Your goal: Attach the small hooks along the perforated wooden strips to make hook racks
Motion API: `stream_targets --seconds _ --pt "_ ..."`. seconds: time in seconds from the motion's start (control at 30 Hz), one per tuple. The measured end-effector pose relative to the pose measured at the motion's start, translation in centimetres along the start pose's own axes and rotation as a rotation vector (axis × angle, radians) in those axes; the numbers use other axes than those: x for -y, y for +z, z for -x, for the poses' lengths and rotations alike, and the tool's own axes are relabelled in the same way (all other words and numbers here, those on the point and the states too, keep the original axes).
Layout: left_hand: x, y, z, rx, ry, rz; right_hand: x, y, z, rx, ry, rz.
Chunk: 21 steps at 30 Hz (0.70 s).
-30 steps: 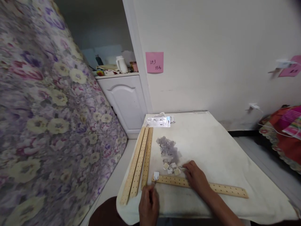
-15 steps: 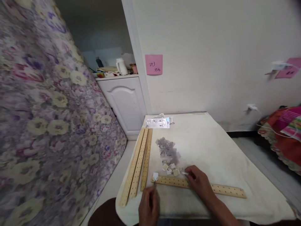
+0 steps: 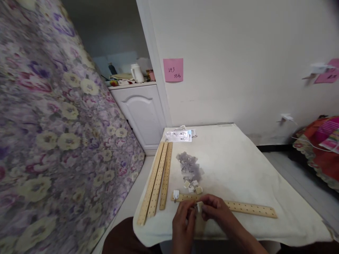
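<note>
My left hand (image 3: 183, 217) and my right hand (image 3: 215, 206) meet over the near part of the table, fingers closed on a small white adhesive hook (image 3: 200, 205) between them. Just beyond them runs a wooden strip with drilled holes (image 3: 250, 207), partly covered by my hands. At its left end sits another white adhesive hook (image 3: 176, 194) with a metal hook on its face. Several white hooks (image 3: 195, 183) lie close behind the strip, some showing a yellowish square side. Farther back is a heap of clear hooks (image 3: 188, 164).
To the left, three more perforated wooden strips (image 3: 158, 180) lie lengthwise on the cloth-covered table (image 3: 238, 165). Clear blister packaging (image 3: 178, 136) rests at the far edge by the wall. A floral curtain (image 3: 53, 134) hangs on the left.
My right hand has drawn back from beside the loose hooks with a hook. My left hand has moved right and forward to meet it, and both now grip the hook.
</note>
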<state>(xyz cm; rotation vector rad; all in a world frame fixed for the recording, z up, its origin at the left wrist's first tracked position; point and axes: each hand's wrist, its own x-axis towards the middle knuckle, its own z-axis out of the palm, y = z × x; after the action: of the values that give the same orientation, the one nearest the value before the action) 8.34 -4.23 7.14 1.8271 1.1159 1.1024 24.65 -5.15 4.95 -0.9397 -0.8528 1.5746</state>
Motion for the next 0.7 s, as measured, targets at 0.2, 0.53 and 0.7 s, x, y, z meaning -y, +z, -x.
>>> stream_targets --seconds 0.2,0.53,0.7 --pt "-0.1 0.2 0.1 0.038 -0.134 0.105 -1.1 0.7 -0.2 -0.024 0.08 -0.191" --pt "0.6 -0.5 -0.1 0.034 0.044 -0.069 -1.8 1.6 -0.2 -0.043 -0.023 0.06" --pt "0.9 -0.2 0.2 0.017 0.037 -0.065 -1.9 1.4 -0.1 0.03 -0.039 0.031"
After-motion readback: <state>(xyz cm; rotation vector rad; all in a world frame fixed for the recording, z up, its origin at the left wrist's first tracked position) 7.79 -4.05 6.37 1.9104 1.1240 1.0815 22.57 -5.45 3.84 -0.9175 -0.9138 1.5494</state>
